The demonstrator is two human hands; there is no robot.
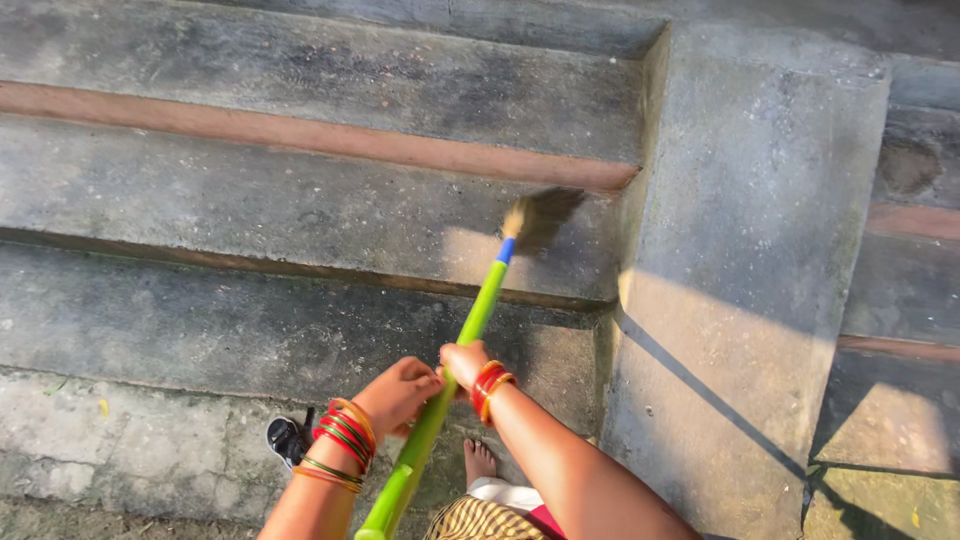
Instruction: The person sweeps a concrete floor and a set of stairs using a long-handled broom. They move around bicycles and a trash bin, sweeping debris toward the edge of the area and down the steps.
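A broom with a bright green handle [468, 335], a blue collar and straw bristles [540, 212] slants up from the bottom centre. Its bristles rest on a grey concrete step [250, 200], close to the corner by a block. My left hand [400, 393] grips the handle lower down. My right hand [462, 362] grips it just above, from the other side. Both wrists carry red, green and orange bangles.
Concrete steps with reddish edges [300, 135] rise ahead. A tall concrete block [740, 300] stands on the right, with more steps beyond it. A black sandal [288, 437] lies at the lower left, and my bare foot [480, 462] stands on the bottom step.
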